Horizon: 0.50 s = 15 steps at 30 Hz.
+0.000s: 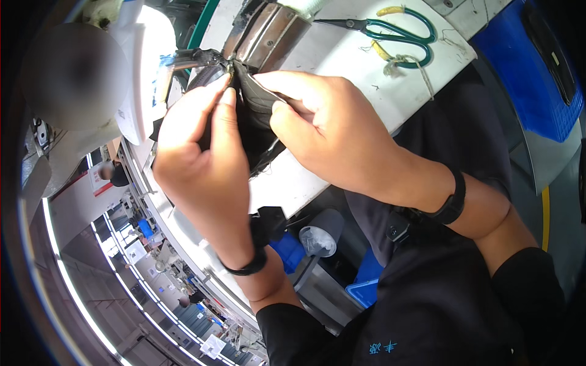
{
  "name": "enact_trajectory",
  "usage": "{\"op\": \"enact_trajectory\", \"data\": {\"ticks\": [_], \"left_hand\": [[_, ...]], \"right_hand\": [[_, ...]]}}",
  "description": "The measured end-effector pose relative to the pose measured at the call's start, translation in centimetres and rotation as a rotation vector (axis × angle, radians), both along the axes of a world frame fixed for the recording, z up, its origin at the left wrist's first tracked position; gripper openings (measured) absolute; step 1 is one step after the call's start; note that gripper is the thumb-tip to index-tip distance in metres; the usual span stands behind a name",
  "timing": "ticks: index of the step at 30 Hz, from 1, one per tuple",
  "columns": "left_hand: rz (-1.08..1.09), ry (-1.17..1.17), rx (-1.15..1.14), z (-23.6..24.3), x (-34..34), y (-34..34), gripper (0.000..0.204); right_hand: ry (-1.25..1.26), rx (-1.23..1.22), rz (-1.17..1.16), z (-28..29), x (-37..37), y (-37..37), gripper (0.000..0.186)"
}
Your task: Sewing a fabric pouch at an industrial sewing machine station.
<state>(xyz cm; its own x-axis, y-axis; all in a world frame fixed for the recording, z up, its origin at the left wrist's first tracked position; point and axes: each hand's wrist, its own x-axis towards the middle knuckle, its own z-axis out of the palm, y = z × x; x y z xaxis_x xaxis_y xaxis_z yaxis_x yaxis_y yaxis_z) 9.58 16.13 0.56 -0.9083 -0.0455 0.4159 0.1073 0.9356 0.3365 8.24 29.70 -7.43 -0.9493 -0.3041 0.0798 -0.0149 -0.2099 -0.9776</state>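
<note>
Left hand (204, 137), thumb and fingertip pinching dark fabric piece (259, 97); right hand (332, 122), likewise pinching it; piece beside metal machine part (268, 38), above near edge of white table (397, 94); green-handled scissors (361, 24) toward right corner; handling seemingly under way, piece not released, finished extent unclear

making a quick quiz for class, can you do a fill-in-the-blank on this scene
1. The left hand and right hand pinch the dark piece; the scissors lie nearer the ____ one.
2. The table under the scissors is ____.
3. The wristbands are ____.
Missing words: right; white; black
</note>
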Motion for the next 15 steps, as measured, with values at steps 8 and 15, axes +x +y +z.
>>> {"op": "enact_trajectory", "data": {"ticks": [8, 15], "left_hand": [[-0.013, 0.044, 0.014, -0.2, -0.1, 0.2, 0.013], [0.002, 0.054, 0.084, -0.9, -0.2, 0.4, 0.014]], "right_hand": [[-0.096, -0.157, 0.032, -0.3, 0.4, -0.7, 0.036], [-0.115, -0.207, -0.006, -0.9, 0.5, -1.3, 0.034]]}}
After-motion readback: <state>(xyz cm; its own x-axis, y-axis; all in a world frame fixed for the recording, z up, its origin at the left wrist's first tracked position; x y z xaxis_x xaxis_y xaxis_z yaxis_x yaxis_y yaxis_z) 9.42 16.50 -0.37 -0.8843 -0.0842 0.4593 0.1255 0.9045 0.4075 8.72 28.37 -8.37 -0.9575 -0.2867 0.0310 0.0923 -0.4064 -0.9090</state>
